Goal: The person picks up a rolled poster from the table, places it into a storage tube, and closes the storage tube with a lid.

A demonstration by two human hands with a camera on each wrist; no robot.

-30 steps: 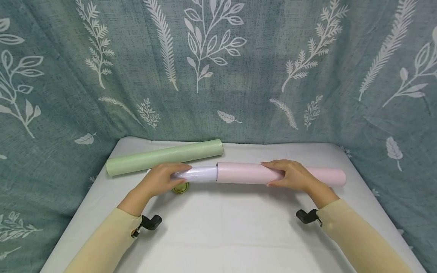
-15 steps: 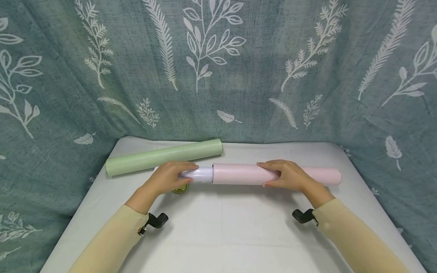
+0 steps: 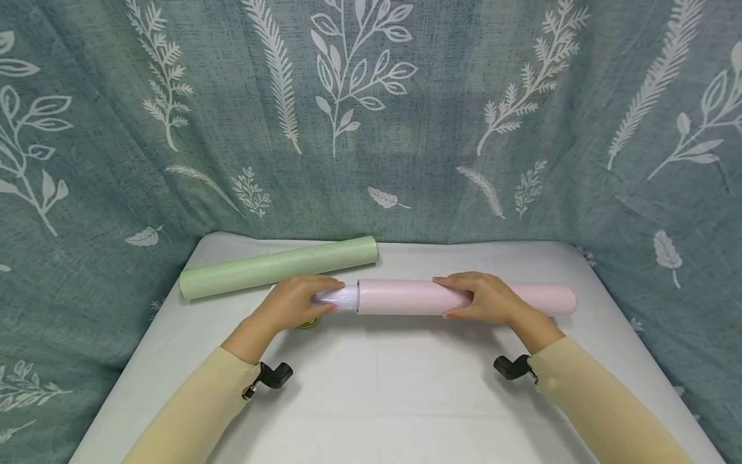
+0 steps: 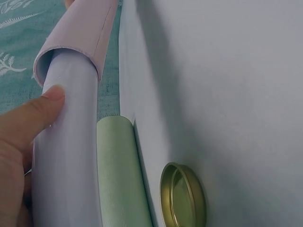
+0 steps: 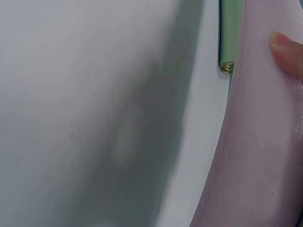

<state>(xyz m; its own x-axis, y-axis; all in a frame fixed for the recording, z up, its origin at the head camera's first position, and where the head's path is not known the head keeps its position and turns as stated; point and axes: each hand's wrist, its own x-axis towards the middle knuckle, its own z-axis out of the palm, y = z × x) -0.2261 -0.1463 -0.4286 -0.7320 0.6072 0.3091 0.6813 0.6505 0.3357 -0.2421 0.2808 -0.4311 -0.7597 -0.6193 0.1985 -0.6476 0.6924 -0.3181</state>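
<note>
My left hand [image 3: 297, 301] grips a pale white roll [image 4: 71, 142], its thumb lying along the side close to the tube's mouth. The roll's far end sits inside a pink cardboard tube [image 3: 400, 297], hidden by the tube wall. Around the pink tube's middle, my right hand [image 3: 484, 298] holds it level, thumb at the front and fingers over the top. Both pieces hang over the table and cast a shadow on it. A round gold metal cap [image 4: 184, 196] lies on the table below my left hand, partly covered in the head view.
A green tube [image 3: 278, 265] lies slantwise at the back left of the white-covered table [image 3: 377, 399], and its end shows gold metal in the right wrist view. A teal leaf-print curtain [image 3: 429, 129] hangs around the back and sides.
My left hand has moved right, and more of the white roll is inside the pink tube. The pink tube and my right hand have shifted slightly left.
</note>
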